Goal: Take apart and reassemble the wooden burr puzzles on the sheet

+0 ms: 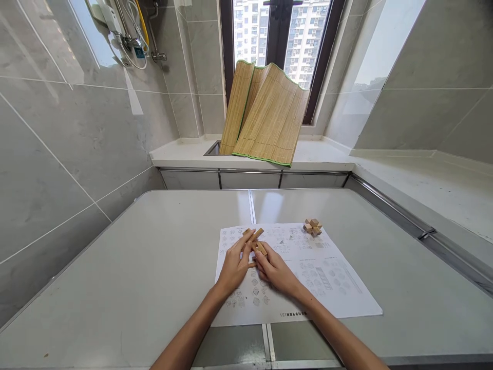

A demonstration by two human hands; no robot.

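Observation:
Wooden puzzle pieces [257, 235], short tan sticks with some crossing one another, lie between my two hands over a printed sheet [331, 303]. My left hand [233, 264] grips them from the left, its fingers closed over the sticks and hiding part of them. From the right, my right hand [275, 272] pinches the near blocks with thumb and fingers. How the pieces fit together is mostly hidden. Toward the sheet's far right corner sits an interlocked wooden burr puzzle [313, 227], apart from both hands.
The sheet, printed with small diagrams, lies on a glossy pale table [154, 267]. Beyond the far edge, a folded bamboo mat [269, 118] leans at the window on a white ledge [185, 156]. A metal rail [393, 203] runs along the right side; tiled walls flank the table.

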